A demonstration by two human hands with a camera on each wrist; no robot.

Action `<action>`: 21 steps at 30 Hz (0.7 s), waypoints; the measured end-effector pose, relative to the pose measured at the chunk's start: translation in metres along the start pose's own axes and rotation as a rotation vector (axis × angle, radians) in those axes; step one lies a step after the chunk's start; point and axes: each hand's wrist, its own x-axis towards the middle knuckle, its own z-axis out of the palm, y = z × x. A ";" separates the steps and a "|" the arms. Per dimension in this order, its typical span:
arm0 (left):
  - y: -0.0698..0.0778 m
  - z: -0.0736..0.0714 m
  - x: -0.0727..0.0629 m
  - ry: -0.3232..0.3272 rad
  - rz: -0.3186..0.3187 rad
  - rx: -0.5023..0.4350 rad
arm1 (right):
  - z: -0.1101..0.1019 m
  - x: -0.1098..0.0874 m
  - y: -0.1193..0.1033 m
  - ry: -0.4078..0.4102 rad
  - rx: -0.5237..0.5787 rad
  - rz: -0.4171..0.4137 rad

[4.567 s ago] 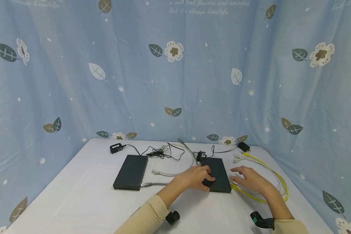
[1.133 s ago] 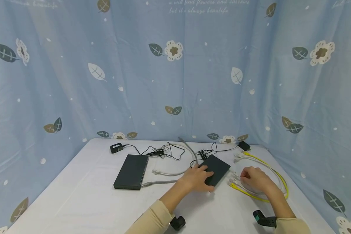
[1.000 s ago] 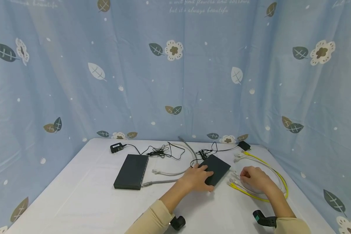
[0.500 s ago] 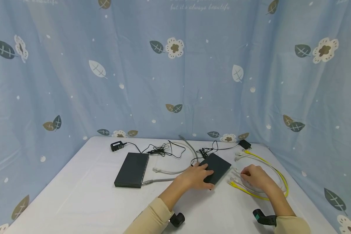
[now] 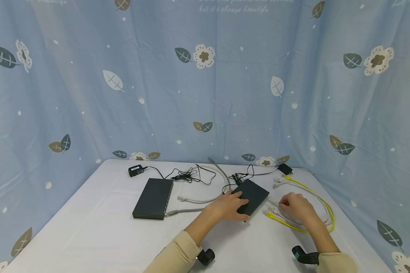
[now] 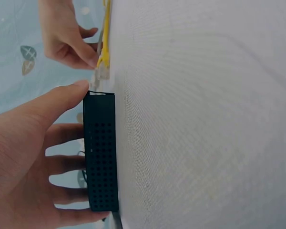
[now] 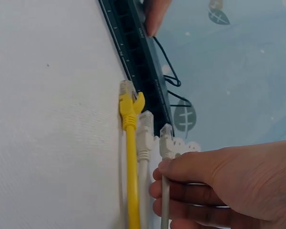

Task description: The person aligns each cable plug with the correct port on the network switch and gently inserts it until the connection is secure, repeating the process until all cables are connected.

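- Step in hand, as judged: lining up a network plug with a socket on the held box (image 5: 254,195); plug looks just short of the port row (image 7: 138,57), not seated.
- Held box: right of table centre, turned at an angle, ports toward the right hand (image 5: 297,206).
- Left hand (image 5: 227,206): fingers spread wide over the box top, thumb at the near corner, gripping it.
- Right hand: thumb and forefinger close together, pinching a pale cable (image 7: 166,195) right behind its plug (image 7: 166,133).
- Next move calls for, probably: box kept steady, plug square to a socket, straight push. Which socket, can't tell.
- Yellow cable (image 7: 132,176) and white cable (image 7: 143,176) lie beside the pinched one, plug ends near the box.
- Surface: white-covered table (image 5: 89,231). Other box (image 5: 153,199) left, grey cable (image 5: 188,211) ending at its near corner; plugged in or not, unclear. Two power adapters (image 5: 135,171) (image 5: 285,169), wires bundled toward the back.
- Room: blue curtain (image 5: 157,98) behind, leaf and flower print.
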 end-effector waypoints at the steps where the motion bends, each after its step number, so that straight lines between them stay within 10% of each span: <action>1: 0.000 0.000 0.000 0.002 0.002 -0.001 | 0.001 0.000 -0.001 0.005 0.002 -0.002; 21: 0.000 -0.001 0.000 0.031 0.019 0.019 | 0.009 -0.005 -0.011 0.092 -0.028 -0.005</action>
